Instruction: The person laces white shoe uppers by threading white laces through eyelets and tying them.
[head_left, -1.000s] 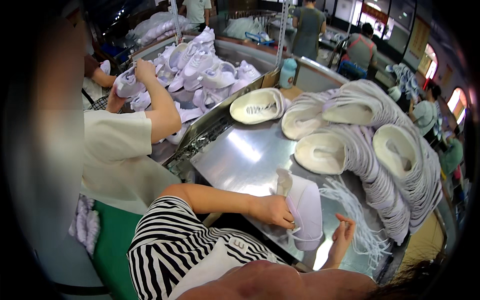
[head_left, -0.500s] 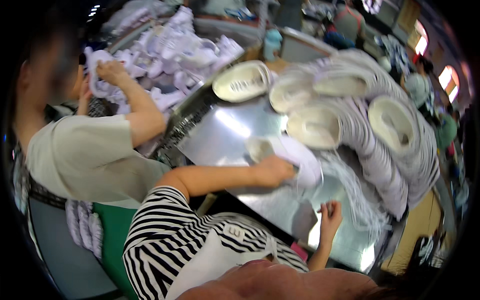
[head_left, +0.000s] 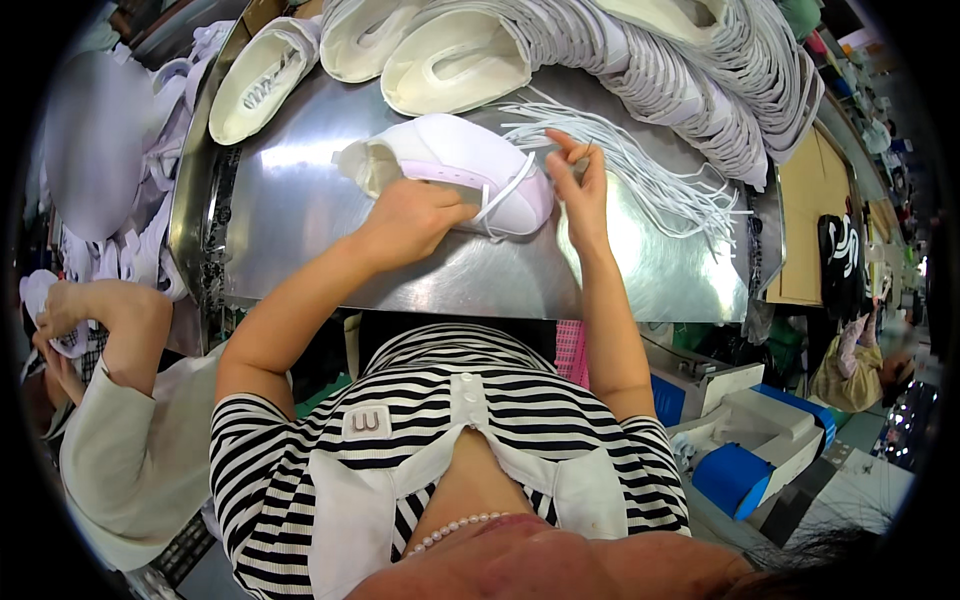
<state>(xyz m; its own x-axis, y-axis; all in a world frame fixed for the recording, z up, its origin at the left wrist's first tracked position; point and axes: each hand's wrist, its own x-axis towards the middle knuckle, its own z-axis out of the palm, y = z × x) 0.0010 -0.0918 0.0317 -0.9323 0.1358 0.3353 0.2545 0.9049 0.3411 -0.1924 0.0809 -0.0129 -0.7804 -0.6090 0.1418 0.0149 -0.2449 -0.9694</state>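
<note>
Lavender-white sneaker upper (head_left: 470,140) is over the middle of the metal worktop (head_left: 420,285), toe toward the right edge, opening toward the left. My left grip (head_left: 415,220) is clamped on its near side, beside the eyelets. One white lace (head_left: 510,187) crosses the upper near the toe. My right grip (head_left: 582,185) is raised just beside the toe, fingers bent; I cannot tell whether they pinch anything. Near it, loose white laces (head_left: 640,180) lie bundled, trailing toward the right edge. Nested stacks of uppers (head_left: 455,65) line the far edge, and a single upper (head_left: 265,80) lies at the far left corner.
</note>
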